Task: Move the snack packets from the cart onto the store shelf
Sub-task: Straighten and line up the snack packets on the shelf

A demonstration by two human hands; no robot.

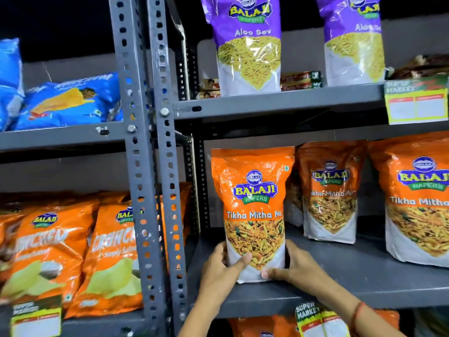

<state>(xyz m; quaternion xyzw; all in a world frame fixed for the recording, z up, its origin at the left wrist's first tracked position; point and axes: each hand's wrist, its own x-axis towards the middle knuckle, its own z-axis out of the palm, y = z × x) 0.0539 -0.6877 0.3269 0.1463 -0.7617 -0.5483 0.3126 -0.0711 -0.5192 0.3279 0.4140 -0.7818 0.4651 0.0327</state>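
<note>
An orange Tikha Mitha Mix packet [252,203] stands upright at the left end of the grey middle shelf [352,283]. My left hand [222,268] grips its lower left side, thumb across the front. My right hand [294,266] holds its lower right corner, fingers along the bottom edge. Two more of the same orange packets [330,190] [418,198] stand further right on that shelf. The cart is out of view.
Purple Aloo Sev packets [247,45] stand on the shelf above. Grey perforated uprights [150,166] divide the rack. Left bay holds blue chip bags [68,100] above, orange chip bags [48,251] below. Price tags [416,103] hang from shelf edges.
</note>
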